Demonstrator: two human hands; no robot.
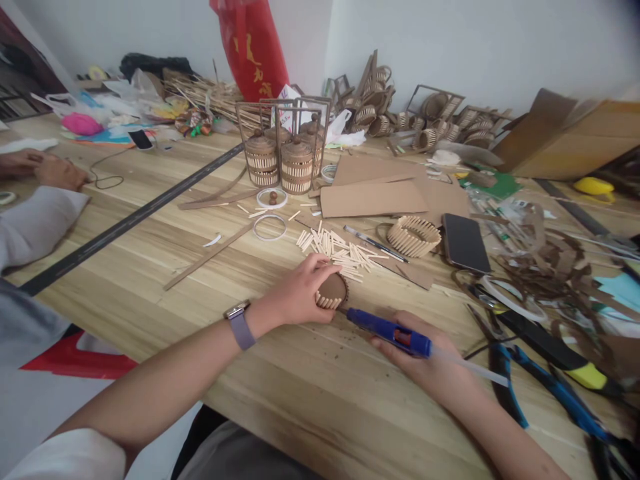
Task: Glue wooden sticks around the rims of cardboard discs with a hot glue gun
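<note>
My left hand (303, 290) is closed round the side of a small round cardboard basket base (333, 288), whose edge carries a partial row of short wooden sticks. My right hand (420, 357) grips a blue hot glue gun (387, 328) with a pale glue stick (470, 363) poking out of its back. The gun's nozzle points at the basket's near right edge; whether it touches I cannot tell. Just beyond the basket lies a loose pile of short wooden sticks (345, 250). Farther right sits a ring of wooden sticks (414, 237).
Finished lidded baskets in frames (283, 157) stand behind cardboard sheets (375, 199). To the right lie a phone (466, 243), blue-handled pliers (506, 380), a utility knife (550, 347) and brown strips. Another person's hands (55, 170) rest on the table at left.
</note>
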